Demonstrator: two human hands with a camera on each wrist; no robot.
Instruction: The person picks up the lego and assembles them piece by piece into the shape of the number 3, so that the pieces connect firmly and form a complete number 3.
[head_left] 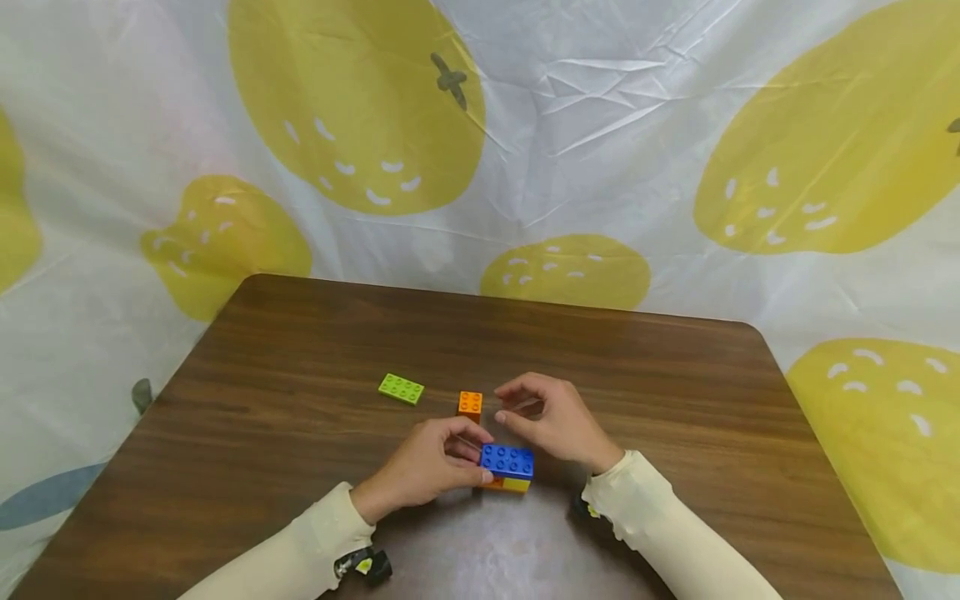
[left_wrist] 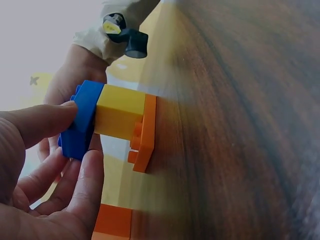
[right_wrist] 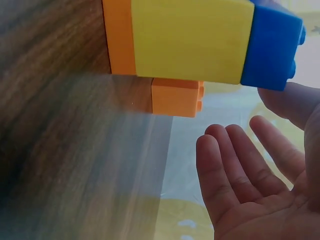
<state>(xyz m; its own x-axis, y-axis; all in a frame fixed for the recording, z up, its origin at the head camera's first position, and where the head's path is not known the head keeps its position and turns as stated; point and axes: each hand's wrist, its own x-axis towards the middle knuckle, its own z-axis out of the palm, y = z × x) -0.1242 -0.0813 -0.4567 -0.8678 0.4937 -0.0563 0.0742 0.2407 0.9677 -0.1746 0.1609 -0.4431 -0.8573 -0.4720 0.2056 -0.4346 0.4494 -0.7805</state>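
A small stack stands on the table in front of me. Its base is a thin orange plate (left_wrist: 145,145), a yellow brick (left_wrist: 120,111) sits on one end of that, and a blue brick (head_left: 507,460) lies across the top, overhanging to the left. My left hand (head_left: 429,463) pinches the overhanging end of the blue brick between thumb and fingers. To the right of the stack and a little behind it, my right hand (head_left: 557,421) hovers with relaxed fingers, holding nothing. In the right wrist view its spread fingers (right_wrist: 235,170) are apart from the bricks.
Just behind my left hand stands an orange brick (head_left: 470,403). Farther back to the left, a flat lime-green plate (head_left: 401,389) lies studs up. The dark wooden table (head_left: 637,367) reaches back to a curtain (head_left: 570,167) with yellow fruit printed on it.
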